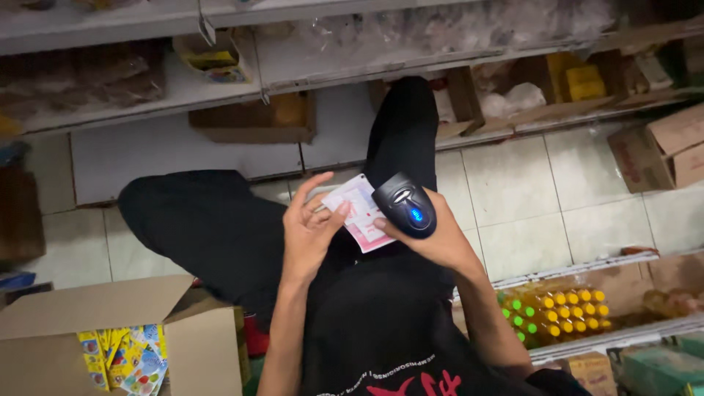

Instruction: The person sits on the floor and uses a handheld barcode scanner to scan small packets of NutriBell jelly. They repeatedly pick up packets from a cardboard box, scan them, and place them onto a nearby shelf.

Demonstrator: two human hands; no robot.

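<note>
seated on the tiled floor between shop shelves, a person pinches a small pink-and-white packet in the left hand while the right hand grips a black handheld scanner just above it.

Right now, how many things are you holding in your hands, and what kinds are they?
Black handheld scanner with a blue light, in the right hand: 1
Small white and pink packet, in the left hand, with the right hand's fingertips touching it: 1
Total: 2
</note>
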